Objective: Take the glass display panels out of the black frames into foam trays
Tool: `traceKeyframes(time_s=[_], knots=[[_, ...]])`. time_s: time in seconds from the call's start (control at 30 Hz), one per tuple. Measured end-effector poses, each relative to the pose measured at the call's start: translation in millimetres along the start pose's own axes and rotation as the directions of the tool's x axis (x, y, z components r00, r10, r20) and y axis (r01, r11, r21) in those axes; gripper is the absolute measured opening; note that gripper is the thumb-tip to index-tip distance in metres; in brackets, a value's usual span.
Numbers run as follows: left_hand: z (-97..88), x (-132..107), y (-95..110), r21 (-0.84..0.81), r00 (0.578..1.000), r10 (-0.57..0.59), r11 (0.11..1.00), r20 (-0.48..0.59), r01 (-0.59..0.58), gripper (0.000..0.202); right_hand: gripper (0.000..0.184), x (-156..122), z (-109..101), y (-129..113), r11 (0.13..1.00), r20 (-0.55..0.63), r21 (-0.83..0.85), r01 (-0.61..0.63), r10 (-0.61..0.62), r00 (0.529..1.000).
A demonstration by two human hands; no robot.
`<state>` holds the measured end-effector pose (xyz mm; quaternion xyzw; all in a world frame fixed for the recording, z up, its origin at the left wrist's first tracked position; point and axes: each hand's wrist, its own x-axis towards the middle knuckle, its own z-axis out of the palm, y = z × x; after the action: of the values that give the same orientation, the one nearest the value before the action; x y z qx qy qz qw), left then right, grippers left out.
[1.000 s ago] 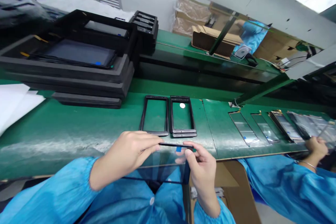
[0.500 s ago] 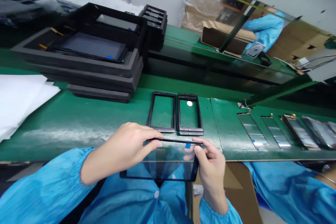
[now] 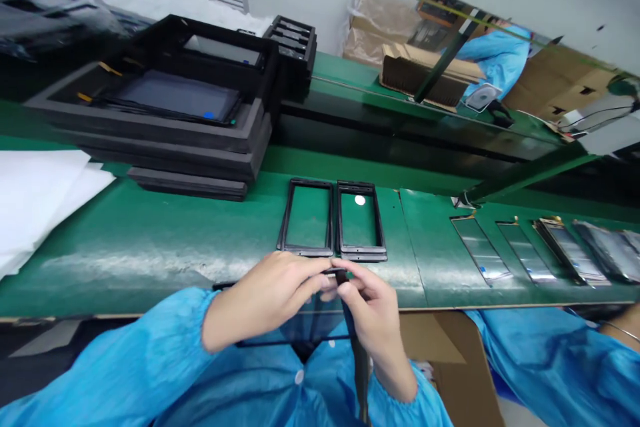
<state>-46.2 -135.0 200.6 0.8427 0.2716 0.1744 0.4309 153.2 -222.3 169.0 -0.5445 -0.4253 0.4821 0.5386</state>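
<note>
Between my hands, in front of my chest, is a see-through glass touch panel [image 3: 313,325] with a black border. My left hand [image 3: 273,293] is closed on its far edge, thumb and fingers pinching near the corner. At that same corner, my right hand [image 3: 373,310] pinches the edge, fingertips almost meeting the left ones. Fingers and wrist hide much of the panel. Just beyond the hands, two stacks of black rectangular frames lie on the green bench: a left stack [image 3: 285,227] and a right stack [image 3: 383,233], the latter with a white round sticker inside its opening.
Black foam trays [image 3: 210,137] holding dark panels are stacked at the left. White sheets [image 3: 45,200] lie at the far left. Glass panels [image 3: 480,250] line the bench at right, beside a co-worker's blue sleeve [image 3: 545,360]. A green post [image 3: 535,177] rises behind, and a cardboard box [image 3: 450,367] stands below.
My left hand has slid right along the panel's far edge, and my right hand has shifted left. Both now meet at one corner, and the panel has moved left.
</note>
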Motion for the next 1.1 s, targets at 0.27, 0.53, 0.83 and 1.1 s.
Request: traceKeyframes(time_s=[0.27, 0.53, 0.83, 1.1], knots=[[14.3, -12.7, -8.6, -0.704, 0.902, -0.432, 0.647, -0.020, 0.294, 0.045, 0.047, 11.9, -28.5, 13.1, 0.987, -0.079, 0.126, -0.104, 0.115, 0.990], [22.0, -17.7, -6.8, -0.746, 0.890, -0.453, 0.608, -0.044, 0.272, 0.047, 0.049, 12.5, -15.4, 1.6, 0.997, -0.123, 0.071, -0.040, 0.048, 0.991], [19.0, -20.8, -14.5, -0.658, 0.892, -0.441, 0.702, -0.102, 0.272, 0.044, 0.040, 10.4, -16.8, -3.3, 0.999, -0.095, 0.027, 0.037, -0.034, 0.995], [9.4, -12.9, -7.9, -0.302, 0.969, -0.243, 0.921, 0.044, 0.245, 0.054, 0.023, 17.4, -2.1, -3.7, 0.996, -0.045, -0.042, 0.072, -0.074, 0.996]])
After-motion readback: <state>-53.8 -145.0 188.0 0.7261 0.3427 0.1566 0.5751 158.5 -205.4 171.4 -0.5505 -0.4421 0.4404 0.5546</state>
